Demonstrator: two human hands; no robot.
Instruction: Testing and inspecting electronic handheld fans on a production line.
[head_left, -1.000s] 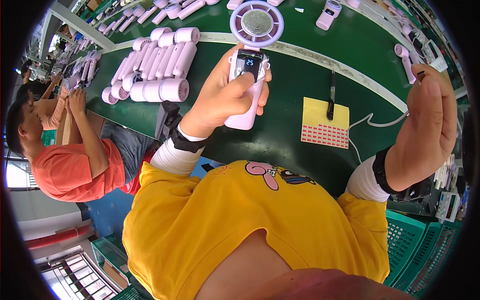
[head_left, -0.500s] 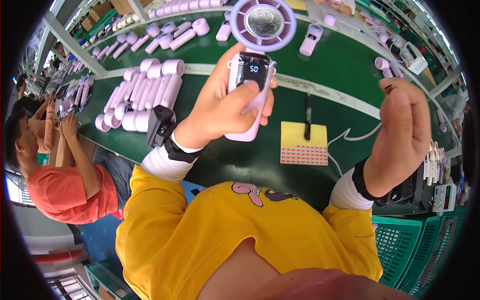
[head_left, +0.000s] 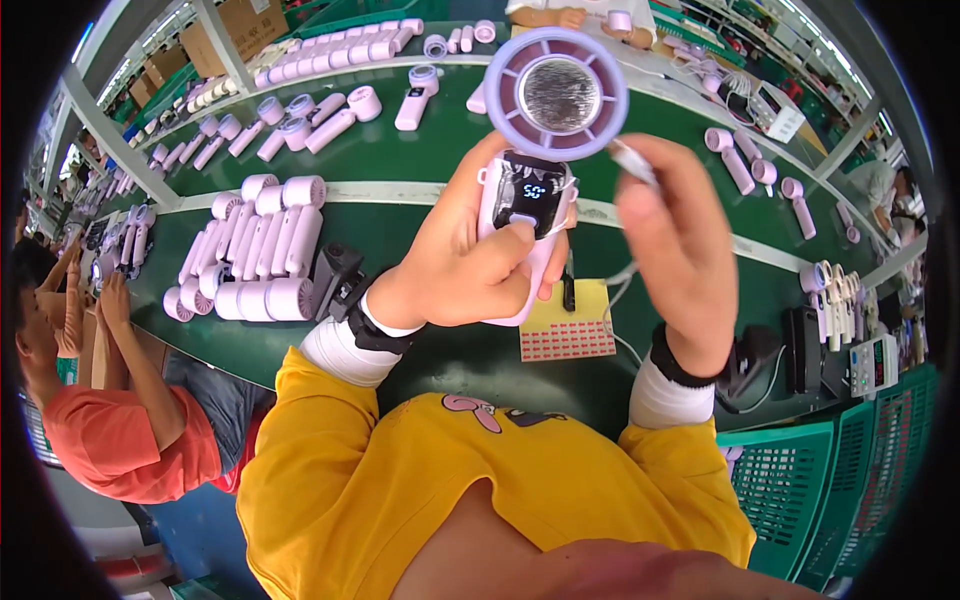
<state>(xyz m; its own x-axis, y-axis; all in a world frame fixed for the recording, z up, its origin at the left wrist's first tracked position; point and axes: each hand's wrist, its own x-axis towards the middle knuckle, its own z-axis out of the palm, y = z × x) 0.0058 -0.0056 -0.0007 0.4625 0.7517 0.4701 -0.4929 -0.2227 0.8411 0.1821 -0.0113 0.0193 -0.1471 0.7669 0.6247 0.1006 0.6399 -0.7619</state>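
I have the lilac handheld fan (head_left: pixel 540 180) up in the air over the green tabletop (head_left: pixel 450 365), its round head at the top and its dark screen lit, facing me. My left hand (head_left: pixel 465 265) grasps the handle, fingers wrapped behind and thumb resting at the button under the screen. My right hand (head_left: pixel 685 245), a little blurred on my feed, pinches a white plug (head_left: pixel 635 164) between thumb and fingers, just beside the lower right of the fan's head; I cannot tell whether the two touch.

Below the fan I see a yellow pad (head_left: pixel 593 308) with rows of red marks, a black pen (head_left: pixel 569 292) lying on it, and a pale cable (head_left: pixel 622 285) running past its right side. To the left, a stack of lilac fans (head_left: pixel 265 240) lies on the tabletop. Farther left sits a co-worker in a red shirt (head_left: pixel 125 435). At the lower right I have green baskets (head_left: pixel 785 478), and above them a small box with a screen (head_left: pixel 873 366).
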